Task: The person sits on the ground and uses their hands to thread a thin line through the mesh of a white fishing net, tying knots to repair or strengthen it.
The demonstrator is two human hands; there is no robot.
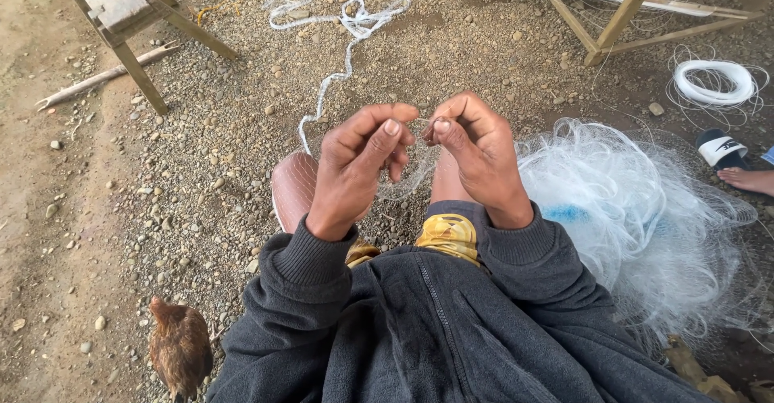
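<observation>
My left hand (359, 165) and my right hand (476, 153) are raised in front of me over my knees, fingers curled, thumbs close together. Both pinch a stretch of fine, clear fishing net (411, 173) that sags between them. A twisted white strand of the same net (347, 44) runs away from my hands across the gravel to the far side. A large heap of white net (637, 209) lies piled on my right. I wear a dark grey zipped sweater with ribbed cuffs.
A brown chicken (179, 346) stands at my lower left. A wooden bench (121, 8) is at the far left, a wooden frame (637, 8) at the far right. A coil of white line (713, 81) lies beside another person's sandalled foot (738, 165).
</observation>
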